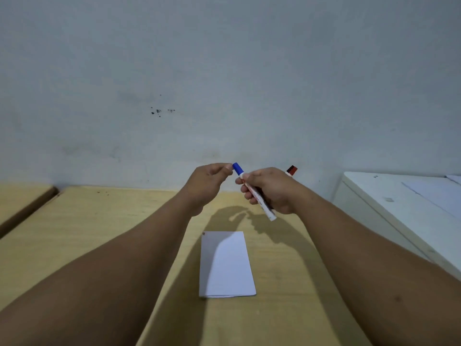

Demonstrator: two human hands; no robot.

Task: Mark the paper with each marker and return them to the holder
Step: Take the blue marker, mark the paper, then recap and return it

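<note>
My right hand (270,189) grips a white marker (260,198) with a blue cap (237,169), held above the wooden table. The fingertips of my left hand (210,179) pinch at that blue cap, which sits on the marker. A red-capped marker (291,170) pokes up behind my right hand; the holder is hidden by that hand. A folded white paper (225,264) lies flat on the table below both hands, with a tiny dark mark at its top left corner.
The light wooden table (104,228) reaches back to a grey wall. A second wooden surface (20,203) sits at the far left across a gap. A white cabinet (399,203) with sheets on top stands at the right.
</note>
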